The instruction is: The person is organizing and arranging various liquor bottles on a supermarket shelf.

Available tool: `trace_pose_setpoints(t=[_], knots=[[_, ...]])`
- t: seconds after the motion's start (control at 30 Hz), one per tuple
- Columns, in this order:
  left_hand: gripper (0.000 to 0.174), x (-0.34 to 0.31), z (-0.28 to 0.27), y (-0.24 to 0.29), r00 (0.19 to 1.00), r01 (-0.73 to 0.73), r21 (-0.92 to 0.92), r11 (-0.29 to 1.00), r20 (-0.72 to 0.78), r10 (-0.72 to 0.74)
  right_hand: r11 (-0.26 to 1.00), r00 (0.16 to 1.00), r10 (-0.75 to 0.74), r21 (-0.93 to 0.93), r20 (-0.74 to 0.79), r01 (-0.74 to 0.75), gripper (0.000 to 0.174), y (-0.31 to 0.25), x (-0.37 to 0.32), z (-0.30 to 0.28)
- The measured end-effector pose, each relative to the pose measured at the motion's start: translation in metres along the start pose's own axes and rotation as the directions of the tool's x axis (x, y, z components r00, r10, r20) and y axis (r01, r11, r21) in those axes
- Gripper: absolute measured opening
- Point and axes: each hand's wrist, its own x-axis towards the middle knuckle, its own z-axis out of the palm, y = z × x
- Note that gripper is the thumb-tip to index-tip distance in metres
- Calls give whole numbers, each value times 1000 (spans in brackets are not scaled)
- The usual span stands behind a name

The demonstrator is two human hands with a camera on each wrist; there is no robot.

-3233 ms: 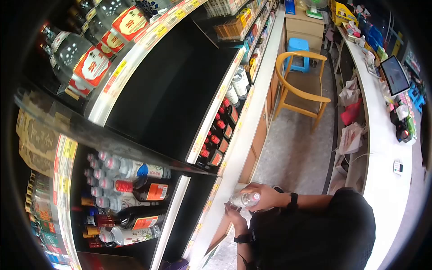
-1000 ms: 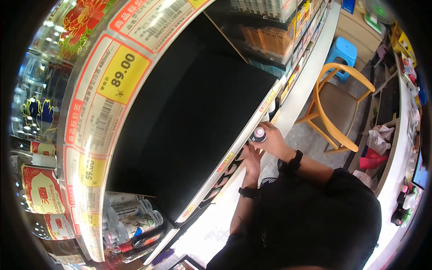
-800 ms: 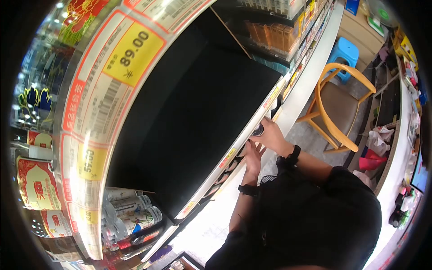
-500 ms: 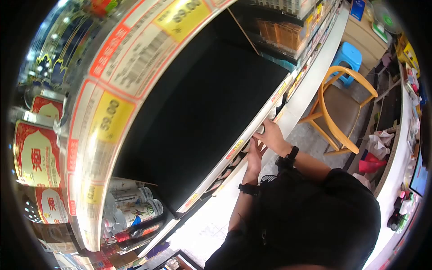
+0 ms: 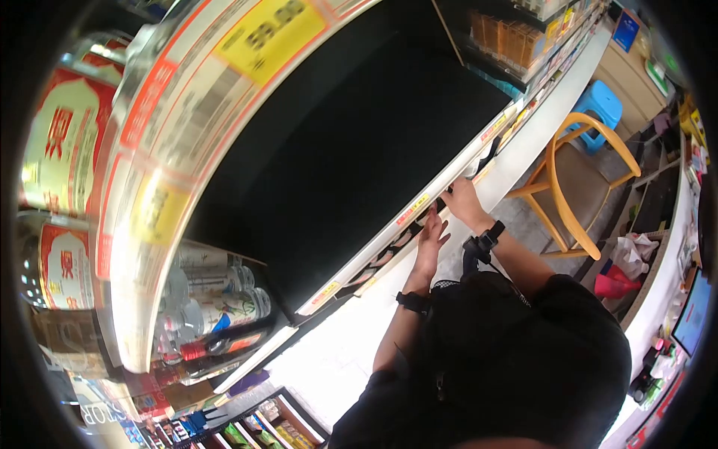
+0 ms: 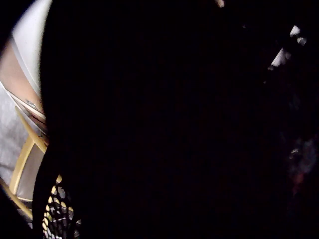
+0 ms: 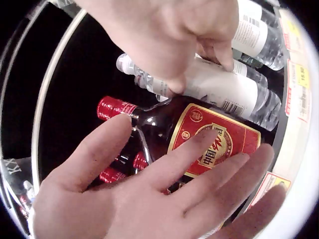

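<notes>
In the right wrist view my right hand [image 7: 184,40] comes in from the top and grips a clear glass bottle [image 7: 234,92] with a white label, thumb on one side and fingers on the other. That bottle stands between a dark wine bottle [image 7: 239,134] with a red label and other clear bottles [image 7: 256,37]. My left hand [image 7: 134,199] spreads its fingers, holding nothing, and they overlap the dark bottle. In the head view the right hand [image 5: 467,203] reaches under the shelf edge, with the left hand [image 5: 428,251] beside it. The left wrist view is mostly black.
A shelf edge [image 5: 407,213] with price tags runs just above my hands. A wooden chair [image 5: 572,172] and a blue stool [image 5: 598,108] stand on the right. Clear bottles [image 5: 224,307] fill a shelf at lower left. More tags [image 7: 299,94] line the lower shelf edge.
Earlier both hands held the clear bottle low in front of the body. Since then it has gone up and into the shelf in my right hand. My left hand has come off it, fingers spread.
</notes>
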Motion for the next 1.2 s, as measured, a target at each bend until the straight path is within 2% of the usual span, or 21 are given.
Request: trace_pose_setpoints(t=[0.07,0.2,0.23,0.27,0.33,0.4,0.47,0.53,0.57,0.6,0.67,0.73,0.8,0.87,0.93,1.0,1.07,1.13,1.17,1.2], knots=[[65,-5,-4,-2,997,16,-43,999,-75,-19,997,1000,-27,69,7,27,42,8,5,6],[61,-19,-16,-9,997,-10,-13,1000,-76,9,992,992,-123,-17,-26,123,33,24,11,18],[60,-24,-19,-11,997,-24,-12,1000,-75,23,998,998,-64,9,-17,65,33,23,10,17],[60,-29,-21,-14,995,-36,-26,999,-90,33,997,997,-78,6,3,78,33,22,10,18],[58,-34,-28,-20,997,-27,-12,1000,-79,26,993,988,-116,-14,-105,115,20,30,15,21],[56,-45,-38,-29,997,-42,2,999,-58,42,997,998,-53,57,-17,54,22,34,16,18],[56,-60,-49,-33,998,-57,-23,998,-36,56,947,996,56,312,73,-76,29,76,25,28],[56,-82,-65,-31,997,-59,-14,998,-48,58,911,1000,28,413,-10,-21,42,41,5,25],[55,-93,-75,-31,997,-56,-33,998,-54,54,860,998,60,509,-20,-42,48,29,-4,24],[54,-105,-85,-34,998,-45,-51,998,-55,42,862,998,63,506,-22,-43,48,32,-13,30],[53,-129,-107,-39,997,-68,-49,996,-41,66,903,957,192,421,-216,-86,51,38,-34,38],[51,-148,-126,-41,998,-48,-69,996,-42,45,871,951,207,487,-229,-72,54,39,-58,49],[50,-167,-141,-47,999,-28,-73,997,-33,26,853,898,311,507,-311,-119,54,40,-85,60],[51,-182,-155,-60,999,-40,-71,997,-11,39,864,884,335,481,-327,-149,45,22,-115,70],[44,-197,-161,-67,999,-52,-90,995,-7,52,770,890,324,636,-321,-52,38,64,-138,86],[42,-213,-165,-67,999,3,-96,995,-39,-7,782,879,351,617,-324,-84,36,34,-168,88],[48,-225,-170,-72,1000,-11,-78,997,-26,9,783,878,370,611,-303,-119,35,18,-193,94],[45,-236,-169,-72,999,2,-66,998,-44,-4,878,918,244,474,-314,-72,31,14,-213,96],[45,-240,-168,-72,999,-2,-64,998,-54,-1,875,920,242,479,-307,-71,31,13,-222,95],[44,-243,-166,-73,999,-9,-53,999,-49,7,838,911,303,534,-280,-115,29,9,-233,91]])
